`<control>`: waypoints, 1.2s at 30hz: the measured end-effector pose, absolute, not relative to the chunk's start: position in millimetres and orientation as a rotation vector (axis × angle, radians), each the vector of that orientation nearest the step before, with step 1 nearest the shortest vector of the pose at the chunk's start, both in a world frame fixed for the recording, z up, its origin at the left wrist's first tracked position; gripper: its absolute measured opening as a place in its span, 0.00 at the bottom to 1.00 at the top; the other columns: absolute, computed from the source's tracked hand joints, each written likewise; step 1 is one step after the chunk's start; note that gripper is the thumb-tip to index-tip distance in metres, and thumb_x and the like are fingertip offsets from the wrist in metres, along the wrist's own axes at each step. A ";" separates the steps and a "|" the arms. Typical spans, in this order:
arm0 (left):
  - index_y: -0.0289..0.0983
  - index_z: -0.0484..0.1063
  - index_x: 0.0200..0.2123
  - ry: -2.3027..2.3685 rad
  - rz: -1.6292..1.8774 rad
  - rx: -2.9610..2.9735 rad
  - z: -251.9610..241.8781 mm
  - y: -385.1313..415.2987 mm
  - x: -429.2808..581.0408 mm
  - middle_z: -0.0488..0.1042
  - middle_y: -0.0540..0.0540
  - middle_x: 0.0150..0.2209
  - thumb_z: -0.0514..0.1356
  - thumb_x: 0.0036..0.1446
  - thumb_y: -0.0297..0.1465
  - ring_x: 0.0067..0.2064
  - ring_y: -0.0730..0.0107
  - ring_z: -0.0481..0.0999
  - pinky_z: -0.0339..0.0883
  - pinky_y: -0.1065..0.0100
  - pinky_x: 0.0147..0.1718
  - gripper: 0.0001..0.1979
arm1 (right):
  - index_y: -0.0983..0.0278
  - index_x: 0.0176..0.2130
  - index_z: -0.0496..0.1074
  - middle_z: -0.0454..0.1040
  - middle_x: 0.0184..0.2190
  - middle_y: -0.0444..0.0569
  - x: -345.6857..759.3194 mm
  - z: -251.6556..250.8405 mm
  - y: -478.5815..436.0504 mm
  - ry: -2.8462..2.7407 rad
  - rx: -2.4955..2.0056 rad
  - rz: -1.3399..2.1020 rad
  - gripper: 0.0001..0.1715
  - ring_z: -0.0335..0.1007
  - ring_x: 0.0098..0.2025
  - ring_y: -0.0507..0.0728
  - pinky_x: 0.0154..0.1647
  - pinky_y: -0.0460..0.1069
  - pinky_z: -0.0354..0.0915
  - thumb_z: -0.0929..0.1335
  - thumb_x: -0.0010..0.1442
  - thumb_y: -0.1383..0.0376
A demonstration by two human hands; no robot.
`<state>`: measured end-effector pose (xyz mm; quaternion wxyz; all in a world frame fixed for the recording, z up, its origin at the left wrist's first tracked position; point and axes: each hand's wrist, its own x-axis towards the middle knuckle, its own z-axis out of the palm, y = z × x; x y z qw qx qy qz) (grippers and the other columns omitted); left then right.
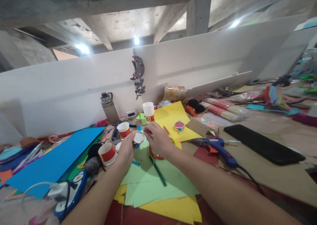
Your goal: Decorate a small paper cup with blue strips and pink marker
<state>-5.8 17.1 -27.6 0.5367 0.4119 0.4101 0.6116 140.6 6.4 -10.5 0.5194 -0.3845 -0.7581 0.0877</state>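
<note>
My left hand pinches a small white paper-cup base, its round face turned up; blue bits stick out at its edge. Just right of it, my right hand has its fingers curled together; whatever they hold is hidden. Below the hands lie light green paper sheets with a dark green pen and a blue strip. A red ring-shaped thing is partly covered by my right wrist. Cut red-and-white paper cups stand by my left hand.
Behind stand stacked paper cups and a bottle. A pink disc with blue tabs lies on yellow paper. Rightward are a corded glue gun and a black slab; leftward, blue card.
</note>
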 end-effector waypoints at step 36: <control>0.34 0.76 0.28 1.593 0.852 1.521 -25.7 24.4 -34.3 0.73 0.44 0.19 0.64 0.44 0.38 0.15 0.70 0.67 0.58 0.71 0.15 0.12 | 0.70 0.38 0.74 0.76 0.37 0.64 204.6 -24.4 58.1 -1.907 -2.148 0.206 0.12 0.73 0.41 0.64 0.34 0.51 0.62 0.66 0.54 0.66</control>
